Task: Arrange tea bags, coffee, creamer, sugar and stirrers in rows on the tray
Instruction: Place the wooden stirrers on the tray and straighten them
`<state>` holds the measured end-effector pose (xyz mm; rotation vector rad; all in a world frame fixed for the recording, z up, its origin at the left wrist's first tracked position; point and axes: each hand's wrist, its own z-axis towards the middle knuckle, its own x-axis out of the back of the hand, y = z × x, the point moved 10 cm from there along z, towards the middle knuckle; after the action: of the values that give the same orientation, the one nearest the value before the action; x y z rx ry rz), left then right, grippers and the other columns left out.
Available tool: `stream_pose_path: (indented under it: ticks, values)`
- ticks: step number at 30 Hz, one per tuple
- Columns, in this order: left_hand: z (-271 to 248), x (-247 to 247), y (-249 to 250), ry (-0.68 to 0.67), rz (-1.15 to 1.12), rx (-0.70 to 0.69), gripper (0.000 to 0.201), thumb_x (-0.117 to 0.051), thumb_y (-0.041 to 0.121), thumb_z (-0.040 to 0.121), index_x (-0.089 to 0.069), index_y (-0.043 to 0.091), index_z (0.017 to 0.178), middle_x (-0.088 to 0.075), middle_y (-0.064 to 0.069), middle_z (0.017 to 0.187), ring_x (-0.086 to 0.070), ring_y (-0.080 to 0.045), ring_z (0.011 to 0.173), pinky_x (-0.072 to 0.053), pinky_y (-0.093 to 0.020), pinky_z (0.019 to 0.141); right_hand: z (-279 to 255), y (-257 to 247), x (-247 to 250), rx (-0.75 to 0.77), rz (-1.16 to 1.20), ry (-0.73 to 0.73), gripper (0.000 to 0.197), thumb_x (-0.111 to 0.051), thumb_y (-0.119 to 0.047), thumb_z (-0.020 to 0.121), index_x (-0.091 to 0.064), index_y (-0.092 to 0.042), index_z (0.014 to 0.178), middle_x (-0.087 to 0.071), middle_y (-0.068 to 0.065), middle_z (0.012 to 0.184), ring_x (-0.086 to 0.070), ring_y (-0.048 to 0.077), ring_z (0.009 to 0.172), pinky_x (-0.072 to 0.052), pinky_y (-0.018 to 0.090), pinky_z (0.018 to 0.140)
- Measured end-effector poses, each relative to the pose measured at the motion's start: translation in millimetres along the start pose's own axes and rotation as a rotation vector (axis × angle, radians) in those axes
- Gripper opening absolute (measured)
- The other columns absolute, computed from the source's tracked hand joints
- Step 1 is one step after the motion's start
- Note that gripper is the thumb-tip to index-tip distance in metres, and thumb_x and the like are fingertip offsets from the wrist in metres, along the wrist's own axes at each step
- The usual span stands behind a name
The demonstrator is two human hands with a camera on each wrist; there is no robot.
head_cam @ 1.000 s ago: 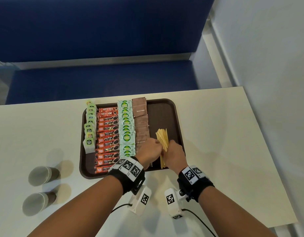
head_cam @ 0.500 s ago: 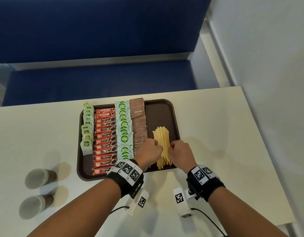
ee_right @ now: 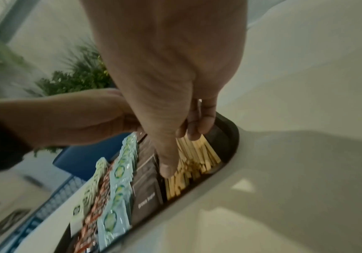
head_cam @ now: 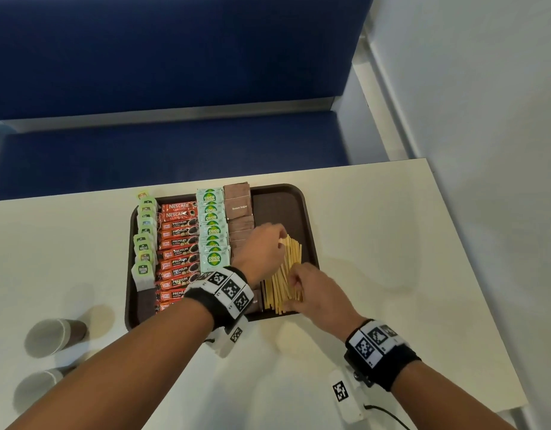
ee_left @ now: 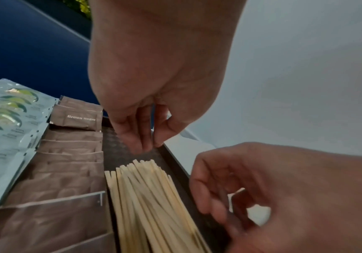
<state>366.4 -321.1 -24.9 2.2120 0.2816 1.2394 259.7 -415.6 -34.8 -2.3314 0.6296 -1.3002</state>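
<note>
A brown tray [head_cam: 300,206] holds columns of tea bags [head_cam: 143,246], red coffee sticks [head_cam: 178,252], pale green creamer packets [head_cam: 212,231] and brown sugar packets [head_cam: 238,209]. At its right lies a pile of wooden stirrers [head_cam: 288,268], lengthwise. My left hand [head_cam: 261,246] hangs over the pile's far end, fingers [ee_left: 141,137] straight, together and holding nothing. My right hand [head_cam: 311,290] straddles the near end. Its thumb [ee_right: 167,162] presses on the stirrers [ee_right: 197,154] and its curled fingers [ee_right: 197,126] lie against the pile's right side.
Two paper cups [head_cam: 55,336] [head_cam: 38,389] lie on their sides on the white table [head_cam: 392,243], left of the tray. A blue bench [head_cam: 174,150] runs behind the table and a white wall [head_cam: 485,119] stands close on the right.
The stirrers went from a raised bundle held in both hands to a pile flat on the tray. My left hand moved from the near end to the far end.
</note>
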Motion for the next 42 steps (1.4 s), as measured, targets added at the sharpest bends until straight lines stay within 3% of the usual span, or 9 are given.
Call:
stream_pose_path:
  ticks: [3, 6, 12, 29, 31, 34, 36, 39, 42]
  values:
    - [12.2, -3.9, 6.6, 0.011, 0.175, -0.094, 0.045, -0.053, 0.016, 0.106, -0.054, 0.020, 0.151, -0.055, -0.002, 0.153, -0.049, -0.022, 0.143, -0.038, -0.046, 0.122, -6.1, -3.1, -17.4, 0.067, -0.036, -0.064, 0.046, -0.088, -0.040, 0.083, -0.047, -0.030, 0.101, -0.047, -0.016, 0.096, -0.049, 0.008, 0.075, -0.039, 0.021, 0.065]
    - [17.1, -10.9, 3.2, -0.007, 0.283, -0.118, 0.052, -0.048, 0.021, 0.108, -0.044, 0.020, 0.160, -0.047, -0.002, 0.162, -0.041, -0.022, 0.152, -0.028, -0.049, 0.128, -6.9, 2.6, -26.6, 0.076, -0.002, -0.058, 0.047, -0.087, -0.040, 0.085, -0.043, -0.031, 0.099, -0.047, -0.015, 0.095, -0.045, 0.007, 0.071, -0.036, 0.021, 0.063]
    - [15.6, -25.4, -12.4, -0.037, 0.337, -0.140, 0.056, -0.045, 0.019, 0.108, -0.038, 0.019, 0.163, -0.046, -0.003, 0.162, -0.042, -0.022, 0.151, -0.027, -0.048, 0.127, 0.1, 15.7, -28.2, 0.061, 0.053, -0.011, 0.043, -0.082, -0.037, 0.089, -0.041, -0.029, 0.096, -0.046, -0.014, 0.092, -0.050, 0.011, 0.073, -0.044, 0.024, 0.065]
    - [8.6, -18.7, -14.9, 0.023, 0.335, -0.139, 0.057, -0.048, 0.017, 0.104, -0.041, 0.018, 0.161, -0.049, -0.003, 0.156, -0.045, -0.023, 0.146, -0.028, -0.043, 0.126, 4.3, 11.1, -27.8, 0.089, 0.000, 0.033, 0.034, -0.075, -0.040, 0.096, -0.042, -0.031, 0.095, -0.046, -0.014, 0.087, -0.050, 0.009, 0.068, -0.038, 0.019, 0.060]
    - [6.7, -19.9, -14.4, 0.004, 0.347, -0.142, 0.058, -0.048, 0.014, 0.103, -0.042, 0.018, 0.161, -0.050, -0.004, 0.155, -0.046, -0.024, 0.146, -0.027, -0.043, 0.125, 4.9, 10.7, -26.8, 0.080, 0.011, 0.031, 0.032, -0.075, -0.040, 0.097, -0.044, -0.031, 0.096, -0.049, -0.014, 0.089, -0.053, 0.010, 0.071, -0.042, 0.019, 0.061]
    - [2.6, -18.5, -10.0, -0.004, 0.303, -0.166, 0.063, -0.052, 0.004, 0.100, -0.042, 0.018, 0.161, -0.050, -0.003, 0.155, -0.046, -0.023, 0.146, -0.026, -0.041, 0.124, 15.6, 15.1, -6.2, 0.041, 0.160, 0.142, 0.018, -0.072, -0.032, 0.100, -0.053, -0.031, 0.100, -0.055, -0.014, 0.093, -0.057, 0.006, 0.074, -0.052, 0.022, 0.069]
    - [3.1, -7.7, -8.8, 0.059, 0.334, -0.168, 0.066, -0.056, 0.002, 0.099, -0.043, 0.019, 0.161, -0.049, -0.002, 0.157, -0.043, -0.023, 0.148, -0.025, -0.042, 0.126, 29.3, 15.8, 18.0, 0.043, 0.166, 0.270, 0.009, -0.064, -0.026, 0.105, -0.060, -0.029, 0.113, -0.056, -0.014, 0.109, -0.059, 0.002, 0.084, -0.055, 0.022, 0.081]
    - [5.0, 5.2, -13.4, 0.115, 0.452, -0.124, 0.064, -0.060, 0.007, 0.099, -0.044, 0.022, 0.160, -0.050, -0.002, 0.160, -0.040, -0.024, 0.151, -0.024, -0.044, 0.126, 57.1, 8.6, 42.9, 0.076, 0.076, 0.343, 0.033, -0.057, -0.016, 0.107, -0.060, -0.021, 0.140, -0.054, -0.007, 0.135, -0.055, 0.006, 0.120, -0.051, 0.026, 0.106]
    - [1.7, 5.0, -16.4, 0.102, 0.610, -0.094, 0.056, -0.059, 0.016, 0.101, -0.048, 0.020, 0.155, -0.053, -0.005, 0.156, -0.038, -0.029, 0.149, -0.027, -0.048, 0.123, 83.2, -4.0, 46.2, 0.108, -0.050, 0.273, 0.052, -0.057, -0.005, 0.104, -0.052, -0.018, 0.154, -0.050, 0.000, 0.150, -0.047, 0.016, 0.138, -0.046, 0.036, 0.117]
